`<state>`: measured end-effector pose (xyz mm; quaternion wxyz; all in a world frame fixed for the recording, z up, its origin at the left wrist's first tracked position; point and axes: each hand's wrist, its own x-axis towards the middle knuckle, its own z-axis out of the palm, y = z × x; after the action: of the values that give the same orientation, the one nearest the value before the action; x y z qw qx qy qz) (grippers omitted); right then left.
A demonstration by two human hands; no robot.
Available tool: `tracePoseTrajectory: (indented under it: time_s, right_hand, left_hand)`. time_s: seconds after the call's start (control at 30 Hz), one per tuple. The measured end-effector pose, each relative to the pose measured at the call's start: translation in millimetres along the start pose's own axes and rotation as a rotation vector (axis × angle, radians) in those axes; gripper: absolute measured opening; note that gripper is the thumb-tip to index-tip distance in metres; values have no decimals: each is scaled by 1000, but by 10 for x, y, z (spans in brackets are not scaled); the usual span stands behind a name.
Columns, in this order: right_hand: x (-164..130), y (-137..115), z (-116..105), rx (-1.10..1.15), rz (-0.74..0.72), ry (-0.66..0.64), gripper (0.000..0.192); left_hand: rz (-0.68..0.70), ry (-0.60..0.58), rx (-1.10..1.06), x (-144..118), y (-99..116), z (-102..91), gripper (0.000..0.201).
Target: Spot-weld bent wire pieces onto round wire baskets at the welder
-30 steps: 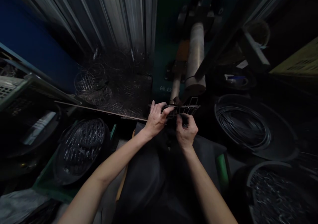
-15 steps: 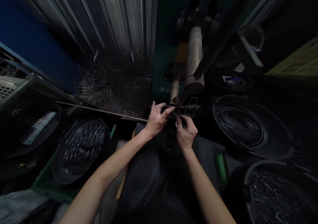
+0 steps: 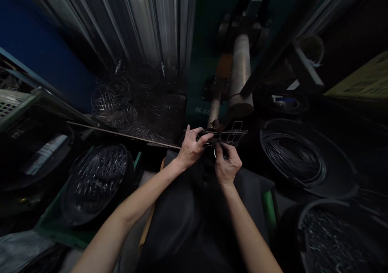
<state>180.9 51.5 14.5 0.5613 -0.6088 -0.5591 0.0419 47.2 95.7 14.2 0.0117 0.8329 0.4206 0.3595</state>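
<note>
The wire rack [image 3: 226, 135], a narrow grid of thin rods, lies level just below the press cylinder [image 3: 241, 77]. The left hand [image 3: 190, 148] curls over its left end, thumb and fingers clamped on the wires. The right hand [image 3: 226, 166] pinches its lower edge from beneath, fingers closed. Right of the rack a tub of coiled wire [image 3: 303, 158] sits near; left of it, a heap of wire baskets [image 3: 133, 103]. Open room is tight.

Your left hand [image 3: 190, 150] and right hand [image 3: 226, 166] grip a wire rack [image 3: 224, 135] under the machine's cylinder [image 3: 241, 75]; a wire coil [image 3: 292, 156] lies at three o'clock.
</note>
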Motion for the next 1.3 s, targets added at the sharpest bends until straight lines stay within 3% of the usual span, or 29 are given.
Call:
tracePoseTrajectory:
  time_s: [0.43,0.87,1.17,1.3]
  right_hand:
    - [38,25,50,-26,-19,1,27]
    - [37,18,70,-21,-30,7,26]
    - [44,-4,130,-32,-32,22,28]
    - [8,-70,-39,12,0,-65,27]
  left_hand:
    - [32,39,4,38,-51,14,48]
    - [-20,73,31,33,46,-48,40]
    - [64,97,-21,-18,-89,2,43]
    - [74,108,-87,-1,-132,11,47]
